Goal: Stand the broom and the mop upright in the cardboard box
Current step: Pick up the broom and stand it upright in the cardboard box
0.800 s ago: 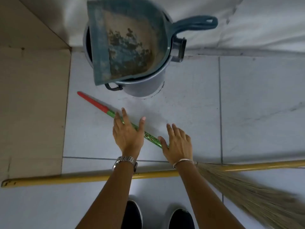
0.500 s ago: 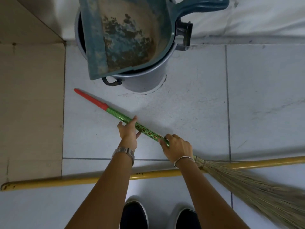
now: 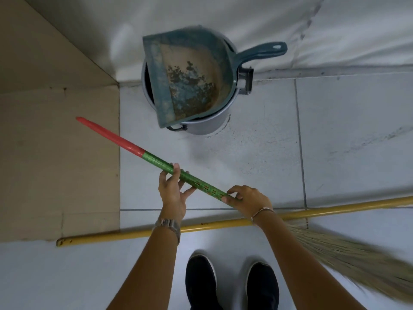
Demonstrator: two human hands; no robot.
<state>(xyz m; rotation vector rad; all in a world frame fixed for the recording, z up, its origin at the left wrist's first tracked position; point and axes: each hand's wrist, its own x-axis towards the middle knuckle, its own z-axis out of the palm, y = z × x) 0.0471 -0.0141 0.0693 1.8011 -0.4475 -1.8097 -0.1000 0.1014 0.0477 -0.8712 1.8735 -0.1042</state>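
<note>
I hold the broom (image 3: 156, 161) off the floor with both hands. Its handle is green with a red tip that points up-left over the cardboard box (image 3: 55, 153). My left hand (image 3: 173, 191) grips the green part near the middle. My right hand (image 3: 248, 199) grips it lower down, close to the straw bristles (image 3: 348, 253), which trail blurred to the lower right. The mop shows only as a long yellow pole (image 3: 138, 233) lying flat on the floor under my arms. Its head is out of view.
A grey metal bucket (image 3: 207, 124) stands against the white wall, with a dirty teal dustpan (image 3: 190, 77) resting on top. The floor is pale tile. My two dark shoes (image 3: 232, 285) are at the bottom edge, just behind the yellow pole.
My open hands closed on the broom handle and lifted it off the floor. The red tip now hangs over the cardboard. The bristles swung up at the right.
</note>
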